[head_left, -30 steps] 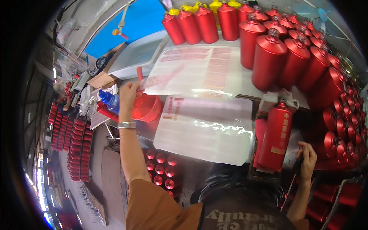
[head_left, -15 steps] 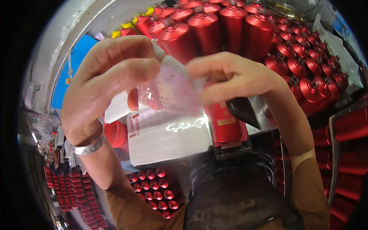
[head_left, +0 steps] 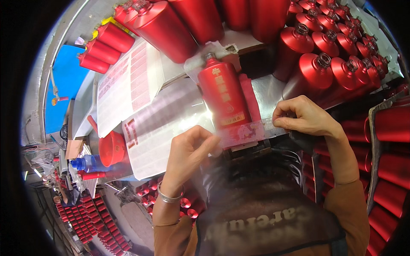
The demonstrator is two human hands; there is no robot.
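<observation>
A pinkish, see-through decal strip (head_left: 244,133) is stretched between my two hands. My left hand (head_left: 193,153) pinches its left end, and my right hand (head_left: 305,117) pinches its clear right end. Behind the strip lies a red bottle (head_left: 222,85) with gold lettering, its neck pointing away from me. The strip crosses the lower part of this bottle; whether it touches the surface I cannot tell. A whitish cloth (head_left: 222,50) is around the bottle's neck. Pink material (head_left: 250,98) shows along the bottle's right side.
Printed decal sheets (head_left: 132,79) and a white sheet (head_left: 147,147) lie to the left. Beside them are a red tub (head_left: 112,148) and a blue bottle (head_left: 89,163). Red bottles (head_left: 168,30) stand at the back, with several more (head_left: 314,74) at the right.
Both hands have come down and nearer to me, away from the crumpled wet decal and whitish cloth they held up. The decal is now spread flat between them, and the red bottle behind is uncovered.
</observation>
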